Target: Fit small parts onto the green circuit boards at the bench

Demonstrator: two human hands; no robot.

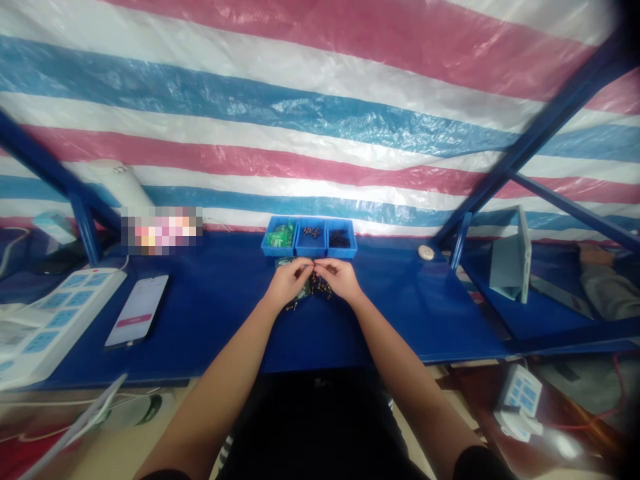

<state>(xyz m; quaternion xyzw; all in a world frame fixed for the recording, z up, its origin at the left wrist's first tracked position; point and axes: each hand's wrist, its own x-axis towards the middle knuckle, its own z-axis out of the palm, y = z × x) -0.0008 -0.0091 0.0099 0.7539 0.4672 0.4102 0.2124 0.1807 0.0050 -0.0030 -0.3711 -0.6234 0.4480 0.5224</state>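
Parts (323, 289) are scattered on the table (400, 313), between and below the left hand (287, 283) and right hand (343, 279). The fingers are pinched together, tips meeting; whether anything is gripped cannot be told. Just beyond, three bins (310, 253) are lined up, filled with a green bag (281, 235), brassy pieces (313, 233) and dark pieces (339, 239).

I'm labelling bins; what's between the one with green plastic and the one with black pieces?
In the head view, a blue bin of brownish pieces.
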